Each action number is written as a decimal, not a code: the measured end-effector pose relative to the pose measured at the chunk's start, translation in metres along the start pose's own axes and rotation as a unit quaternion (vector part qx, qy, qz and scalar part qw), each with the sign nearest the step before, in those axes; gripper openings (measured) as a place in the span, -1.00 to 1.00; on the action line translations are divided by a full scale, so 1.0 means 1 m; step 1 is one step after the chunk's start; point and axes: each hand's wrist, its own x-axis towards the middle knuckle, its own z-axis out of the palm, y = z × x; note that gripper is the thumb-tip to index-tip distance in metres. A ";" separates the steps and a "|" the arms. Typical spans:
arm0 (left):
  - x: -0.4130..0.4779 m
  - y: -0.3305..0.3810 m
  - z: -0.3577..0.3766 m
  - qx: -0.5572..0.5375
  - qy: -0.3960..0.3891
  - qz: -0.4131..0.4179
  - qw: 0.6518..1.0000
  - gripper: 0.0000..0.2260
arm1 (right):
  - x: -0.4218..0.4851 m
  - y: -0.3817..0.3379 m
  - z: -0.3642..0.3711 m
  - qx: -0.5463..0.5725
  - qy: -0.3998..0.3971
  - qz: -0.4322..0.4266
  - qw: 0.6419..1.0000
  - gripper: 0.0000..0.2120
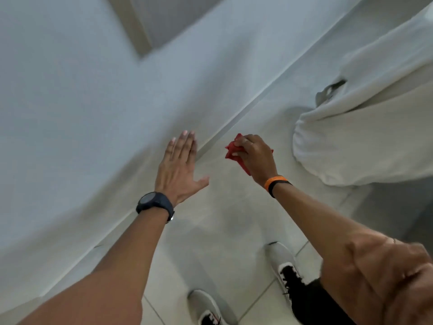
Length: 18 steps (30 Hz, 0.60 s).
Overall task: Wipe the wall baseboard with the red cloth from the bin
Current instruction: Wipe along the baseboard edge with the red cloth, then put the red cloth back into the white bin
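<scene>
Red cloth (234, 150): bunched in my right hand (256, 158), just beside the baseboard (210, 143)
Right hand: fingers closed around the cloth
Left hand (179, 170): fingers spread flat, holding nothing, over the wall (82, 102) near the baseboard

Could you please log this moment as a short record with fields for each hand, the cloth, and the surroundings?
left hand: open, fingers spread, empty, near the wall
right hand: closed around the red cloth
red cloth: bunched, close to the baseboard; contact unclear
left wrist: dark watch
right wrist: orange and black bands
floor: pale tiles, grey shoes
right side: white fabric
</scene>
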 end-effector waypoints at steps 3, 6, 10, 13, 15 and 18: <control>0.018 0.039 -0.090 -0.036 0.030 0.018 0.999 -0.07 | -0.009 -0.041 -0.107 0.012 0.077 -0.014 0.997 -0.83; 0.045 0.088 -0.176 -0.062 0.057 0.039 0.996 -0.07 | -0.008 -0.056 -0.214 -0.010 0.158 -0.052 0.986 -0.81; 0.082 0.151 -0.259 -0.091 0.096 0.090 0.987 -0.10 | -0.001 -0.047 -0.341 -0.035 0.233 -0.070 0.969 -0.83; 0.120 0.204 -0.310 -0.097 0.105 0.119 0.983 -0.11 | 0.010 -0.022 -0.428 -0.052 0.260 -0.050 0.963 -0.84; 0.151 0.243 -0.337 -0.103 0.113 0.132 0.979 -0.12 | 0.022 0.003 -0.475 -0.048 0.247 -0.013 0.968 -0.85; 0.197 0.297 -0.356 -0.105 0.109 0.138 0.979 -0.13 | 0.037 0.050 -0.511 -0.065 0.192 0.039 0.978 -0.84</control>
